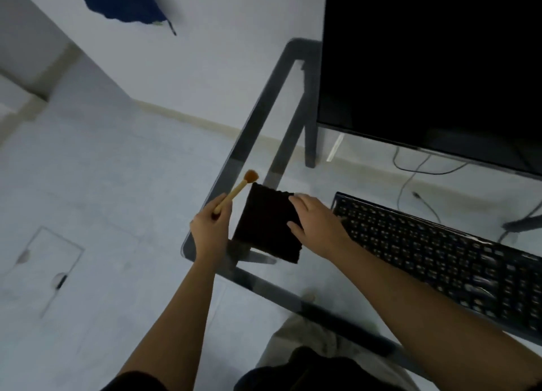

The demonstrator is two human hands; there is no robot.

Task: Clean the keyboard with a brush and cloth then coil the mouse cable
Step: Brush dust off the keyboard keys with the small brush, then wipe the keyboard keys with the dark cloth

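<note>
Left hand (209, 229): closed round wooden-handled tan-bristled brush (236, 190), at glass desk (252, 120) corner | right hand (315, 225): pinching dark square cloth (265, 223), left of black keyboard (440, 252) | progress: tools in hand, judged cleaning unfinished; mouse cable unseen, coiling pending

The left hand (209, 226) grips a wooden-handled brush (238, 189), its bristles pointing up and away. Just to its right, the right hand (315, 225) lies on a dark folded cloth (265, 222) on the glass desk (234, 153). The black keyboard (440, 258) stretches rightward from the right hand, below a dark monitor (434, 62).
</note>
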